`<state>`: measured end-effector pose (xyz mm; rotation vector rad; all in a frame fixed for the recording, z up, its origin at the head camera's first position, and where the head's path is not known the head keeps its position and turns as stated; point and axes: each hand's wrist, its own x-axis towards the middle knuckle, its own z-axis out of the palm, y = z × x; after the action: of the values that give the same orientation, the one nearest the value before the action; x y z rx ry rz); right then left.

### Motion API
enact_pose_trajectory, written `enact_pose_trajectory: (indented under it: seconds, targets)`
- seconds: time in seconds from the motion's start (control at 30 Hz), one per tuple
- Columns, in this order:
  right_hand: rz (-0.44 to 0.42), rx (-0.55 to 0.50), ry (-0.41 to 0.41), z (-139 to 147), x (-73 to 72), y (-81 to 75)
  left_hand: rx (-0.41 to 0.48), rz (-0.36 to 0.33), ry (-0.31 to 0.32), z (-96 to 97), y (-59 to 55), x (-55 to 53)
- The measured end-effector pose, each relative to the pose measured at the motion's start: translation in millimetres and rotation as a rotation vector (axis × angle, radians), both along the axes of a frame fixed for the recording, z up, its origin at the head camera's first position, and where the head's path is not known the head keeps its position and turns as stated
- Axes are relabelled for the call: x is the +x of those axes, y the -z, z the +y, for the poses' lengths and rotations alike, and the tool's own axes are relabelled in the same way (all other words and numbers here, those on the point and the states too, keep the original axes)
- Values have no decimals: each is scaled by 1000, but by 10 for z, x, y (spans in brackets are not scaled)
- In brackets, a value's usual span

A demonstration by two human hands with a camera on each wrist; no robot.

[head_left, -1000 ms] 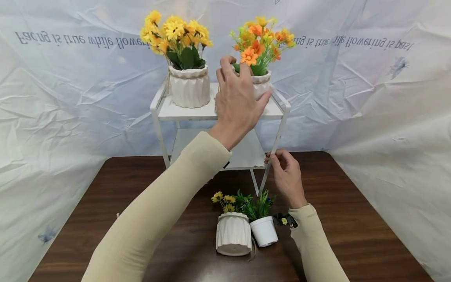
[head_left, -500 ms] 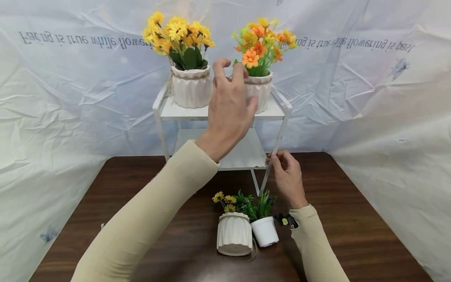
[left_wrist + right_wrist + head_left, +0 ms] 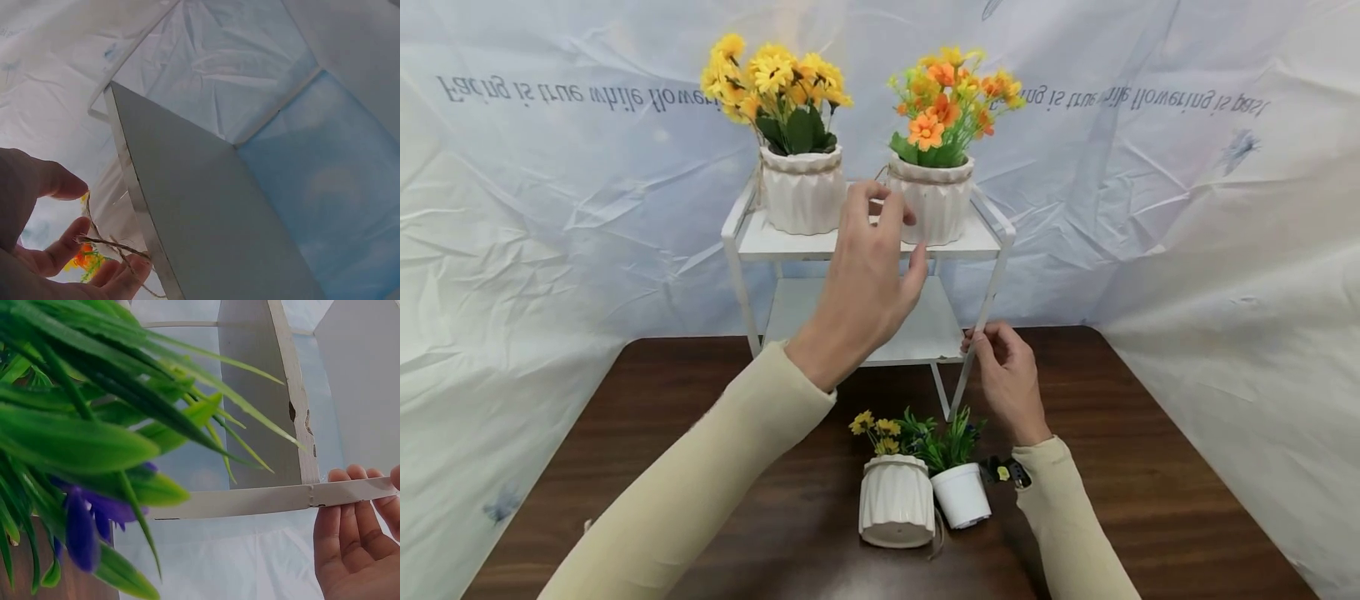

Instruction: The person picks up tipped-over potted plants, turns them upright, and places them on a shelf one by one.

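My left hand [image 3: 868,271] hovers before the top tier of a white two-tier rack [image 3: 868,246], fingers loosely bent and thumb apart. Just beyond its fingertips stands a white fluted pot [image 3: 936,204] of orange and yellow flowers [image 3: 943,108]. Loose ends of the pot's twine [image 3: 112,242] cross in front of those fingers in the left wrist view. Lower down, my right hand [image 3: 1009,375] grips the rack's front right leg [image 3: 987,304] between thumb and fingers. The right wrist view shows its fingers [image 3: 350,531] behind the white leg bar [image 3: 250,503].
Another fluted pot [image 3: 803,196] with yellow flowers stands left on the top tier. On the brown table [image 3: 1150,500], a tipped fluted pot [image 3: 897,504] with small yellow flowers lies beside a smaller white pot [image 3: 962,497] of green leaves. A printed cloth [image 3: 1075,225] hangs behind.
My left hand has come away from the orange-flower pot, moving down and left toward me, so more of the pot shows. The right hand keeps its hold on the leg.
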<state>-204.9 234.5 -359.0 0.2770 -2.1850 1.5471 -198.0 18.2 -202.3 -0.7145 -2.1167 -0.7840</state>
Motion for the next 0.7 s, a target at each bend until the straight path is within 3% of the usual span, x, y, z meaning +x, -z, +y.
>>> enact_pose_trajectory:
  seconds: [0.37,0.7]
  targets:
    - [15,-7,3,-12,7,-16,-100,40,1,-138,261,188]
    - [14,-10,3,-9,15,-13,-124,66,-25,-300,582,234]
